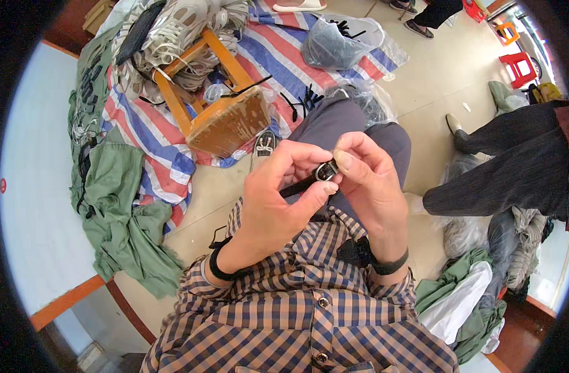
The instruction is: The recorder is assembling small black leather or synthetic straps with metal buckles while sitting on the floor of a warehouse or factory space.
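Both hands meet above my lap around a black strap [298,187] with a shiny metal ring or buckle [326,171] at its end. My left hand [272,193] is closed on the strap, thumb and fingertips pressing close to the metal piece. Thumb and forefinger of my right hand [372,186] pinch the strap end at the far side of the metal piece. The fingers partly cover how the strap passes through it. Another black strap piece [354,252] lies on my lap by the right wrist.
A tipped wooden stool [228,121] and pale strap bundles [178,37] lie on a striped sheet [266,53]. Beyond my knees stands a clear bag [340,50] of black pieces. Green cloth [119,199] hangs at left; a person's dark-trousered leg [502,177] is close at right.
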Demonstrator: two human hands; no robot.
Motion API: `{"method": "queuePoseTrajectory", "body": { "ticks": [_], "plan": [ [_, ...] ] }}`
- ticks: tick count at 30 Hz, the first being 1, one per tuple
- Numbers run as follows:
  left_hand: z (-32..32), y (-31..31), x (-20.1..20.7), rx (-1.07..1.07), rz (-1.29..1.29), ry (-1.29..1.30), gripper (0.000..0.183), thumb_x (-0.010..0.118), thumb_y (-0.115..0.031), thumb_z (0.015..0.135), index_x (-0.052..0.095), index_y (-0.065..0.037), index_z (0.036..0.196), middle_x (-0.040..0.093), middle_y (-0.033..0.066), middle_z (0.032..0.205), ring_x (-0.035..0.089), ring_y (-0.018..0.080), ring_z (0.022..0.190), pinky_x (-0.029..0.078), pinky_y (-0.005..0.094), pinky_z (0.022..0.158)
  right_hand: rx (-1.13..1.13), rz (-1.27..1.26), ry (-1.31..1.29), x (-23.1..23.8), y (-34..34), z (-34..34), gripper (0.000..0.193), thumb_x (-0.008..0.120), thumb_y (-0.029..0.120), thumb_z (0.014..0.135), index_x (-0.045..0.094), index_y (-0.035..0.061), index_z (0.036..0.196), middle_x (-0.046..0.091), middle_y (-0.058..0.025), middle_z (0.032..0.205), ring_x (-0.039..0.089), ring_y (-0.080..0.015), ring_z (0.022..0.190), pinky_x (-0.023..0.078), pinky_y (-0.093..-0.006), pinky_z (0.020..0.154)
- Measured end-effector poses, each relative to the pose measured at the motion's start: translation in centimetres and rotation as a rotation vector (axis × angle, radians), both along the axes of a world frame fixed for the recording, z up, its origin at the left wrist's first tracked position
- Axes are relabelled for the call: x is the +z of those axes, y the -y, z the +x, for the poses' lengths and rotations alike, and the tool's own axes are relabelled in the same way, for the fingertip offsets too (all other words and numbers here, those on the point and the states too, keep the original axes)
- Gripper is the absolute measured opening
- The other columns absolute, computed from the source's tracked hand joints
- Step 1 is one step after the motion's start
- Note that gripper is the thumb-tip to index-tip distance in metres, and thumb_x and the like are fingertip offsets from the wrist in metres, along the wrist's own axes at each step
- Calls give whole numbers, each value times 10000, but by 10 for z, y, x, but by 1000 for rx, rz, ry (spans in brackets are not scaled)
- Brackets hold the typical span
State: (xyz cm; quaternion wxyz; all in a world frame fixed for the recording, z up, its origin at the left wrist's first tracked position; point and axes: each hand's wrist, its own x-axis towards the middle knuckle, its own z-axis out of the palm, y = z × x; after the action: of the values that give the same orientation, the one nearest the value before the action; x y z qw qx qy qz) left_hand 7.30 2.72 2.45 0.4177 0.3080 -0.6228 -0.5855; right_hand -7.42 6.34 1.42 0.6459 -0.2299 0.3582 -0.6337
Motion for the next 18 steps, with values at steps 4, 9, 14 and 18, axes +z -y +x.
{"method": "queuePoseTrajectory", "body": {
  "ticks": [4, 9, 14, 18],
  "plan": [
    [-3, 0, -1, -27, 113, -108, 249, 614, 46, 754, 527, 8, 984, 595, 54, 884, 591, 102, 823, 480, 231, 731, 62, 19, 125, -4, 1, -3, 147, 620, 119, 832, 560, 43, 942, 578, 5, 828, 550, -70, 720, 458, -209, 666],
    [-2, 5, -1, 102, -169, 108, 256, 664, 8, 707, 559, -19, 939, 592, 63, 862, 582, 137, 780, 471, 247, 683, 64, 45, 270, -5, 2, -1, 156, 619, 120, 834, 553, 43, 953, 579, 2, 826, 561, -73, 714, 481, -219, 684],
    [-4, 14, -3, 270, -617, 213, 266, 724, -45, 638, 588, -39, 866, 585, 78, 817, 565, 199, 733, 453, 277, 625, 40, 34, 302, -6, 3, 5, 139, 596, 94, 847, 543, 37, 963, 589, -17, 834, 577, -87, 706, 509, -249, 712],
    [0, 11, 0, 297, -631, 246, 267, 729, -41, 636, 588, -32, 863, 585, 78, 795, 571, 205, 707, 457, 280, 613, 59, 6, 283, -8, 3, 7, 132, 590, 90, 850, 542, 39, 962, 591, -19, 837, 575, -86, 710, 507, -247, 711]
  ]
}}
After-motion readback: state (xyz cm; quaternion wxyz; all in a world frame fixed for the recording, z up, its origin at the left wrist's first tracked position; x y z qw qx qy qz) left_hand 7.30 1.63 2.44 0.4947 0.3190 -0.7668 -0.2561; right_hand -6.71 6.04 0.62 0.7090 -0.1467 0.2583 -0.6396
